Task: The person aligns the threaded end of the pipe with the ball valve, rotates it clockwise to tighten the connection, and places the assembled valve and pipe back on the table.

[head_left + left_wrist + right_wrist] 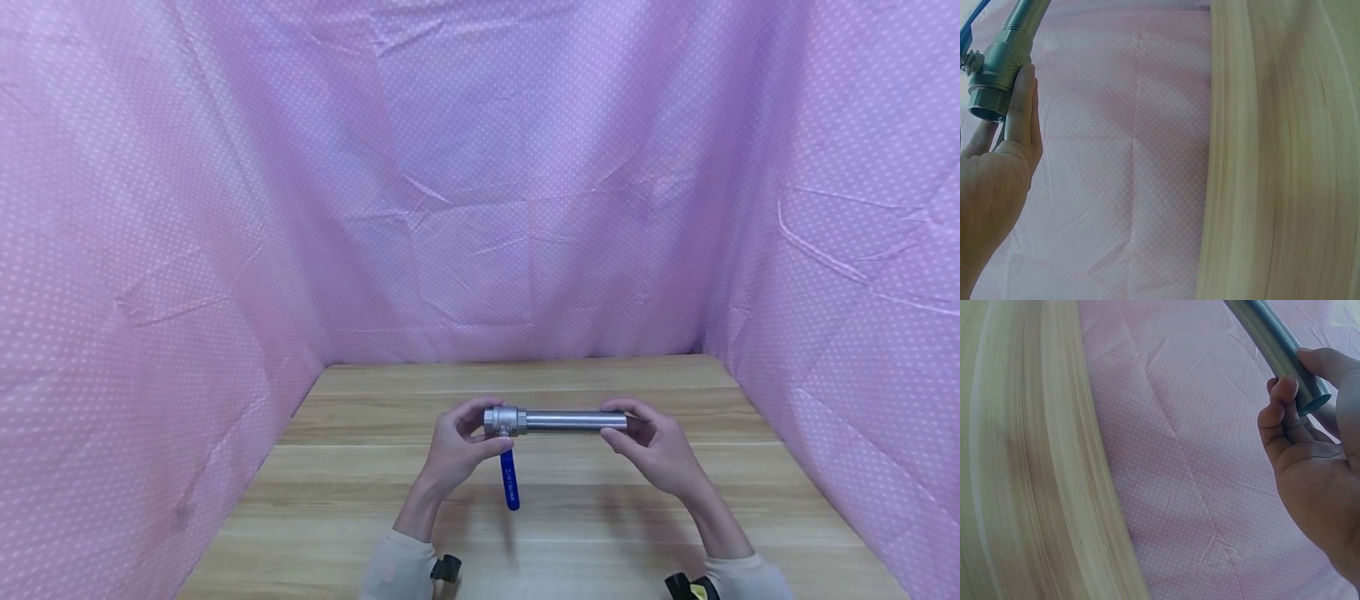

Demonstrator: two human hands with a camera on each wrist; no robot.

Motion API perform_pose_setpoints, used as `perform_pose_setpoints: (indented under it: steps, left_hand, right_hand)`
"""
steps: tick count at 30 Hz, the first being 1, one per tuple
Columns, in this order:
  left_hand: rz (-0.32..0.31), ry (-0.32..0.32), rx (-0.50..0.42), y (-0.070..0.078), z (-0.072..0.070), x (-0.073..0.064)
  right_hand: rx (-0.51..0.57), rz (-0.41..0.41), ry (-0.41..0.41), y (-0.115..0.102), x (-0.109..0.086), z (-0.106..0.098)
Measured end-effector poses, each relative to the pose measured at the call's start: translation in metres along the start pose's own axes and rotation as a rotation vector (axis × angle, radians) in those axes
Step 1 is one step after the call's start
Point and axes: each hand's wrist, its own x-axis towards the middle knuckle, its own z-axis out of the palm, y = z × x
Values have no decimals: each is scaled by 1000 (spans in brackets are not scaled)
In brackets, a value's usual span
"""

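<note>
A metal ball valve [507,419] with a blue lever handle [510,483] is joined to a straight steel pipe [566,422], and the two lie level in a line above the table. My left hand [455,450] grips the valve body at its left end, thumb in front near the base of the lever. The lever points down toward me. At the other end, my right hand [660,450] pinches the pipe between thumb and fingers. In the right wrist view the pipe's open end [1315,403] shows between the fingers; the left wrist view shows the valve's hexagonal open end [988,103].
A wooden table [337,500] lies under both hands, with their shadows on it. Pink dotted cloth [465,208] hangs behind the table and along both sides. Black straps [446,569] sit on the wrists over light sleeves.
</note>
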Motion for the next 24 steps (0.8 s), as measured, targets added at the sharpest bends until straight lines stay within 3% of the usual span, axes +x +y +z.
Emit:
perform_pose_setpoints:
  steps: [11,24]
  left_hand:
    - [-37,15,-7,1,1,0]
    - [-26,11,-7,1,0,1]
  right_hand:
    - [-13,22,8,0,0,0]
    - [40,21,-23,0,0,0]
